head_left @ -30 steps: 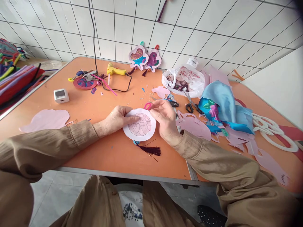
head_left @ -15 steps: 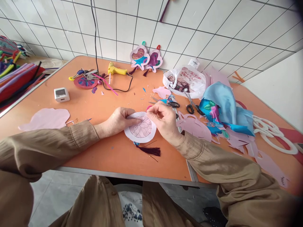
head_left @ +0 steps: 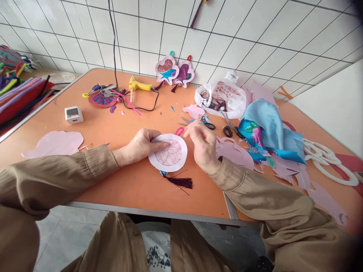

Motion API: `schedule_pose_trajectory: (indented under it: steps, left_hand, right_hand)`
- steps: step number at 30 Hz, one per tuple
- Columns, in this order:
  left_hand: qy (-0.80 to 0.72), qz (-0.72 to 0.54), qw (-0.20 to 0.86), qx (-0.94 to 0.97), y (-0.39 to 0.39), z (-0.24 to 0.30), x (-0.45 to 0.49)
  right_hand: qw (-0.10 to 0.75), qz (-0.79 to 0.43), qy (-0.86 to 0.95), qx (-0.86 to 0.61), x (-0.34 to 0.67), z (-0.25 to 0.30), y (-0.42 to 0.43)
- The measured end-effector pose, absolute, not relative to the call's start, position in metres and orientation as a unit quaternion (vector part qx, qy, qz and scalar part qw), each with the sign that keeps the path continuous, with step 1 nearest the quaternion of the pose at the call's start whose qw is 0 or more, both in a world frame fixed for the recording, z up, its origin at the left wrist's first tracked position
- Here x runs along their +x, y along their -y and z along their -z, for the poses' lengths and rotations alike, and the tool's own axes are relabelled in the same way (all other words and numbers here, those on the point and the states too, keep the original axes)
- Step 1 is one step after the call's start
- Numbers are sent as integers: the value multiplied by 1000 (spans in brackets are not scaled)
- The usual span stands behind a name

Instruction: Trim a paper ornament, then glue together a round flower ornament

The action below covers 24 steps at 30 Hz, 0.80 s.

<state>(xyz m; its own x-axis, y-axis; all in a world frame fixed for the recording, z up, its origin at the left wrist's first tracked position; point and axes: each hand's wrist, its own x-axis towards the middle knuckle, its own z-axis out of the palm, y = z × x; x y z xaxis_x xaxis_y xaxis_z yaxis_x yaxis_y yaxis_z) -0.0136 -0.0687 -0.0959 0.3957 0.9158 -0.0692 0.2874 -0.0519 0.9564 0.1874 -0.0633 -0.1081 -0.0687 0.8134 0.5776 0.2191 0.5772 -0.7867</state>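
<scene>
My left hand (head_left: 144,145) pinches the left edge of a round paper ornament (head_left: 181,158), thumb on top. The ornament has a white rim and a pink middle drawn with petal lines. At its upper edge a pink loop (head_left: 179,130) sticks up. From the lower edge hangs a dark purple tassel (head_left: 181,183) with a blue bit at its top, lying on the table. My right hand (head_left: 203,145) hovers just right of the ornament, apart from it, fingers curled together in a pinch. Whatever those fingertips hold, if anything, is too small to make out.
Scissors (head_left: 209,125) lie behind my right hand, near a plastic bag (head_left: 227,99). Blue cloth (head_left: 265,124) and pink scraps (head_left: 236,152) cover the right side. Back left are a yellow glue gun (head_left: 141,85) with its cord and a white cube-shaped device (head_left: 74,114).
My right hand has moved off the ornament's upper right edge, slightly right and up, leaving the pink loop in plain sight. My left hand and the ornament have stayed put.
</scene>
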Motion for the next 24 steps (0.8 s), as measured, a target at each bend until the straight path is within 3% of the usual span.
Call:
schedule_pose_trajectory:
  steps: [4, 7, 15, 21, 24]
  left_hand:
    - [-448, -303, 489, 684, 69, 95, -14]
    - [-438, -306, 473, 701, 69, 95, -13]
    - [-448, -284, 477, 700, 71, 92, -11]
    - [-437, -273, 463, 721, 70, 92, -12]
    - [-441, -276, 456, 722, 69, 93, -12]
  right_hand:
    - [473, -146, 801, -336, 181, 98, 68]
    - [438, -147, 815, -350, 176, 98, 68]
    - [545, -316, 686, -363, 180, 98, 64]
    - [451, -244, 780, -357, 174, 89, 69]
    - [457, -257, 763, -379, 173, 89, 69]
